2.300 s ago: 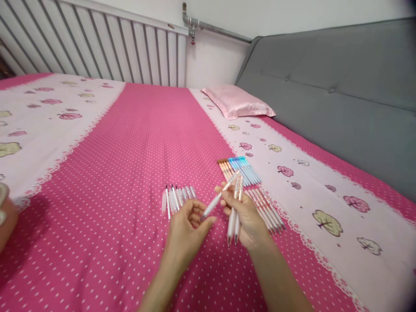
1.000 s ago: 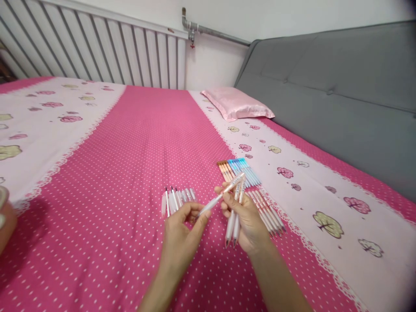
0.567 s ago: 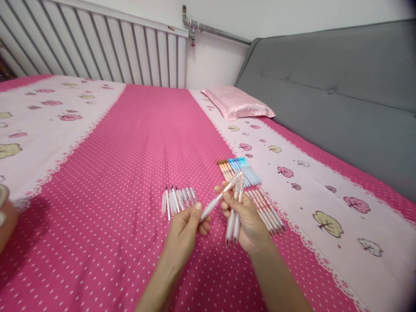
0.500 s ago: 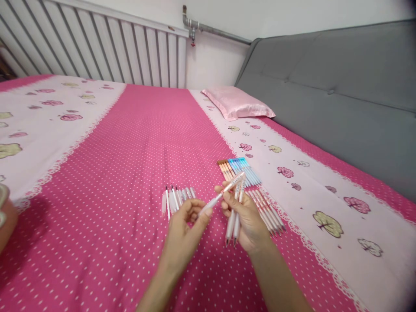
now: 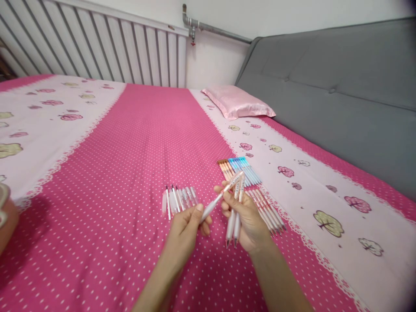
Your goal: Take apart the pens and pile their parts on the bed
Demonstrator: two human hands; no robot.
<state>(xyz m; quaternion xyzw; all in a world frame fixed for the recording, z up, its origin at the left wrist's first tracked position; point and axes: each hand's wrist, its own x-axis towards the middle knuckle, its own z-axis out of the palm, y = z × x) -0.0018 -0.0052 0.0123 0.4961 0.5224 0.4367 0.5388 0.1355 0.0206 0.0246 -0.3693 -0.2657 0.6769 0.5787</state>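
My right hand (image 5: 244, 215) is closed around several pale pens; two of these pens (image 5: 234, 225) hang with their dark tips downward. A third pen (image 5: 213, 203) slants from the right fingers down to my left hand (image 5: 187, 224), whose thumb and fingers grip its lower end. On the pink bedspread just beyond my left hand lie loose pen parts (image 5: 179, 198), clear and white tubes, some dark-tipped. To the right of my right hand, a row of pale pens with reddish markings (image 5: 266, 211) lies side by side, partly hidden by the hand.
Behind my right hand lie blue pens (image 5: 245, 170) and brown-capped pens (image 5: 225, 168). A pink pillow (image 5: 238, 102) rests near the grey headboard (image 5: 325, 91). Part of a peach-coloured container (image 5: 7, 221) shows at the left edge. A white radiator (image 5: 107, 45) stands at the back.
My left hand has slid a little down and left along the slanted pen, shifting its grip toward the lower end. The right hand stays almost still.
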